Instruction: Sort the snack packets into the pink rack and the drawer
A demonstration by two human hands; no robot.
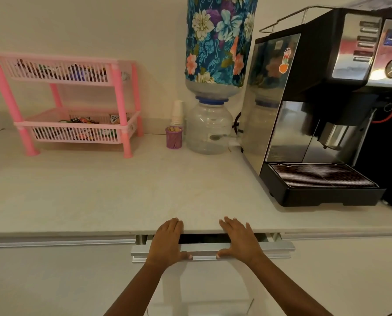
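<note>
— Pink rack (72,103) at the back left of the bench (145,190): what does it hold?

— Packets on both tiers. The top tray has a row of snack packets (60,71) showing through the slats, and the lower tray has several more, one pale packet standing near the front right post. The prints are too small to read.

— And the drawer?

— The drawer (211,249) is out only a crack below the bench edge. A narrow dark slot shows between the two hands; I cannot make out what lies inside.

— How do the hands sit?

— The left hand (168,240) and right hand (240,239) both lie flat across the gap. The fingers (232,223) rest spread on the bench lip and the thumbs press on the metal handle strip. Neither holds a packet; both are empty and open.

— So how far along?

— Near the end, I judge. No loose packet lies anywhere on the bench, so the sorting itself looks finished. Only a purple cup (174,137), the water dispenser (210,128) and the coffee machine (322,124) stand there. What seems left is to close the drawer fully, though from this pose alone I cannot tell whether it is being pushed or pulled.
</note>
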